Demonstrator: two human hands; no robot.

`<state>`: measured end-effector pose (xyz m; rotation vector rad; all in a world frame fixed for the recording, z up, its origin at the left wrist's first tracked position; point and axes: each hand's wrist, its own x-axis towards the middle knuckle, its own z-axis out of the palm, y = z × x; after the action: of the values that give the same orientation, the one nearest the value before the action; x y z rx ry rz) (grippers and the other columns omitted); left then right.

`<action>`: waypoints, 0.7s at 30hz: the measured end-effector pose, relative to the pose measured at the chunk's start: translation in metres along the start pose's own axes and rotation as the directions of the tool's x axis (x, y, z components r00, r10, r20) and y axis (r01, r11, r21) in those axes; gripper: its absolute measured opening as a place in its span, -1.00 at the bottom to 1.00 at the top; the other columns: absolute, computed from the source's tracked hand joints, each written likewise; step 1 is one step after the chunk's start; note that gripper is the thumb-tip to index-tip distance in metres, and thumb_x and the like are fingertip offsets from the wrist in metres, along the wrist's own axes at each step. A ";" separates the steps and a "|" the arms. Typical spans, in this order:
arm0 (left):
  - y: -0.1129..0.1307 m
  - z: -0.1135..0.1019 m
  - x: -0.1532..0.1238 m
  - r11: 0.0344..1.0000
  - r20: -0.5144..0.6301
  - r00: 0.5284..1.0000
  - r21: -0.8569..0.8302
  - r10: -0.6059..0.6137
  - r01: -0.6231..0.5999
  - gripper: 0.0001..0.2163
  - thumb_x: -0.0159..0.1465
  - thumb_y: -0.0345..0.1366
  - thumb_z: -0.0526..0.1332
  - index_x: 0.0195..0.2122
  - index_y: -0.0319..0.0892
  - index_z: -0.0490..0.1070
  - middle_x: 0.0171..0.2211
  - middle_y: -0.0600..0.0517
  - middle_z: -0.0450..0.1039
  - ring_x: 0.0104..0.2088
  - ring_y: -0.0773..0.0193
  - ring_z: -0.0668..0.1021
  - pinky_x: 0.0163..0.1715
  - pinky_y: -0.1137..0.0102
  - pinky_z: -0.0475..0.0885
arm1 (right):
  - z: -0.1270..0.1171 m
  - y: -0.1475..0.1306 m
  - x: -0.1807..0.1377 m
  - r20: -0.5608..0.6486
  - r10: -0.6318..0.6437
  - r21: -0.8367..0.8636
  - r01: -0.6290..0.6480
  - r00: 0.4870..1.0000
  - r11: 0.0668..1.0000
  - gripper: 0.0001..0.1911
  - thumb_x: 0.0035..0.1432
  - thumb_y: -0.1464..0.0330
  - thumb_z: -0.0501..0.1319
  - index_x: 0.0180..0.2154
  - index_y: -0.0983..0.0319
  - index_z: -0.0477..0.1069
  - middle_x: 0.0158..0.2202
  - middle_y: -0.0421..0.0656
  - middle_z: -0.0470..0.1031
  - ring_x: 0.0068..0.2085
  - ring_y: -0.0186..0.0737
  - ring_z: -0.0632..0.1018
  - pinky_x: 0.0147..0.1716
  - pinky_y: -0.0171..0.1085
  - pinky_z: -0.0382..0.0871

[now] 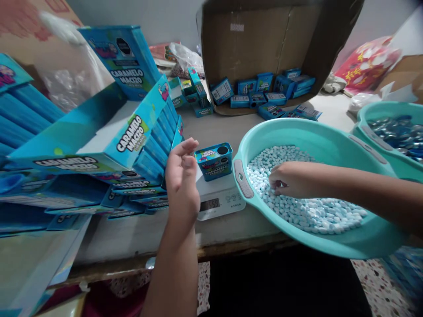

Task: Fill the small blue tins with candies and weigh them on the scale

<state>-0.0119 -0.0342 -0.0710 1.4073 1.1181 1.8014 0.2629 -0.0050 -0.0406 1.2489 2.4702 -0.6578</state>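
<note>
My left hand (181, 176) is open, its fingers loosely stretched, beside a small blue candy box (216, 169) marked "CARAMELO MACIZO". The box stands upright on a white digital scale (228, 203) with a lit display. I cannot tell whether the hand touches the box. My right hand (286, 179) reaches into a turquoise tub (333, 132) to the right of the scale. Its fingers are curled closed among pale blue and white candies (317, 215), with the fingertips partly hidden there.
Blue display cartons (99, 154) are stacked at left. Behind, an open cardboard box (244, 57) on its side holds several small blue boxes (264, 83). A second turquoise tub (370, 112) with shiny wrapped pieces stands at right. The table's worn front edge (231, 253) runs below.
</note>
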 end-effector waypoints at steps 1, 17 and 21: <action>-0.001 0.000 0.000 0.995 0.024 0.999 0.091 0.045 -0.047 -0.60 0.38 -0.01 0.19 0.18 -0.02 0.37 0.20 -0.07 0.39 0.22 0.10 0.43 0.20 0.20 0.35 | 0.000 0.000 0.001 -0.001 0.003 0.006 -0.003 1.000 1.000 -0.92 0.08 0.41 0.19 -0.42 0.20 0.45 -0.42 -0.16 0.52 -0.40 -0.25 0.41 -0.37 -0.24 0.15; 0.148 -0.024 0.063 0.546 0.482 0.806 0.596 0.343 -0.589 -0.62 0.27 -0.03 0.32 0.08 0.00 0.55 -0.08 -0.07 0.52 -0.09 -0.01 0.56 -0.01 0.10 0.51 | -0.011 -0.005 -0.001 -0.035 0.018 0.161 -0.012 0.999 0.987 -0.94 -0.08 0.40 0.31 -0.51 0.11 0.52 -0.42 -0.16 0.62 -0.38 -0.08 0.59 -0.45 -0.20 0.26; 0.205 -0.054 0.133 0.580 0.483 0.817 0.583 0.315 -0.569 -0.61 0.20 0.04 0.38 -0.04 -0.03 0.62 -0.05 -0.03 0.56 -0.01 -0.07 0.55 0.20 -0.02 0.40 | -0.013 -0.005 -0.002 -0.048 0.002 0.183 0.006 0.999 0.983 -0.89 -0.16 0.44 0.29 -0.56 0.09 0.53 -0.46 -0.16 0.61 -0.40 -0.04 0.60 -0.47 -0.18 0.27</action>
<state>-0.0897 -0.0338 0.1668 2.5664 1.4333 1.3512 0.2589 -0.0022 -0.0268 1.3421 2.4965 -0.8833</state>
